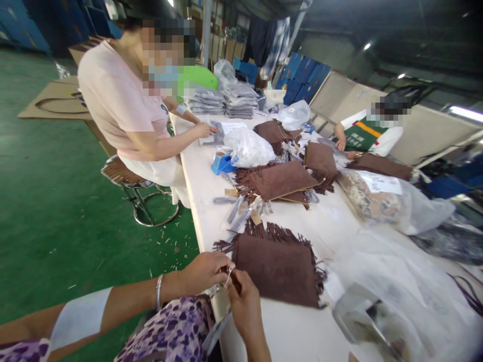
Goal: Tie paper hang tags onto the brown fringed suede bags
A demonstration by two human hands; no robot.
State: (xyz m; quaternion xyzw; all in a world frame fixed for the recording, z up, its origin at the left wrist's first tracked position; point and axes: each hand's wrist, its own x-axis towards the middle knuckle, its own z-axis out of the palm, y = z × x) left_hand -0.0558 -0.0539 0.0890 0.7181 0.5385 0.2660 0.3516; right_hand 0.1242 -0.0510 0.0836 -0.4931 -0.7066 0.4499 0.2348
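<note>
My left hand (207,271) and my right hand (244,300) meet at the table's near left edge, fingers closed in a pinch. Between the fingertips runs a thin white string (229,274), gripped by both hands. Just beyond them a dark brown fringed suede bag (273,266) lies flat on the white table (199,216), its fringe spread along the far side and ends. Below my hands hangs a greyish strip, partly hidden by my right hand; I cannot make out what it is.
More brown fringed bags (283,179) are piled mid-table, with tags and a blue tape dispenser (222,163) beside them. Clear plastic bags (400,281) cover the right side. One co-worker (116,95) sits at the left edge, another (368,133) across the table. A stool (151,196) stands left.
</note>
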